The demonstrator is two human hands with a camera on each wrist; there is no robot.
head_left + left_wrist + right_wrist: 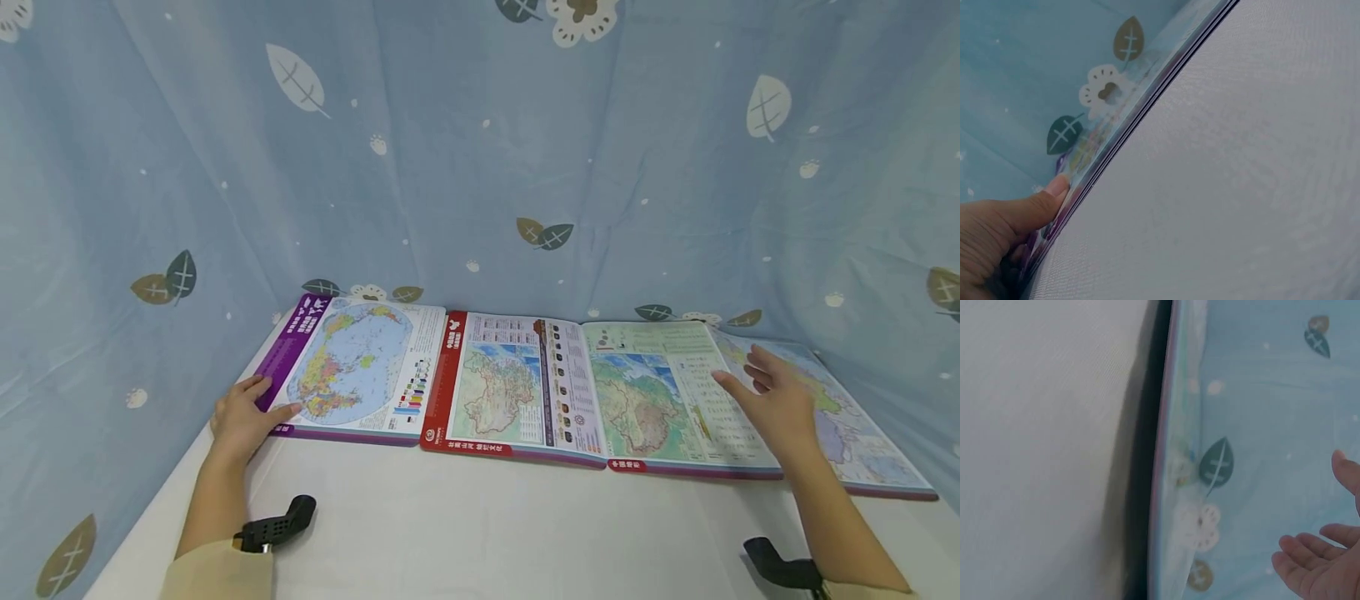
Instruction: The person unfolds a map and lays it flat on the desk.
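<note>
A row of glossy map sheets lies across the white table. At the left end is a world map (352,367) with a purple side strip. My left hand (243,417) rests on its near left corner, thumb on the printed face and fingers over the strip; the left wrist view shows the thumb (1038,209) along the sheet's edge. Beside it lies a red-edged map (495,392), then a green relief map (645,408). A pale map (847,408) forms the right end. Over the right end hovers my right hand (780,404), thumb and fingers apart, holding nothing.
A blue curtain (480,150) printed with leaves and flowers hangs just behind the maps and along both sides. White table surface (510,533) stretches in front of the maps. Each wrist wears a black camera mount (277,525).
</note>
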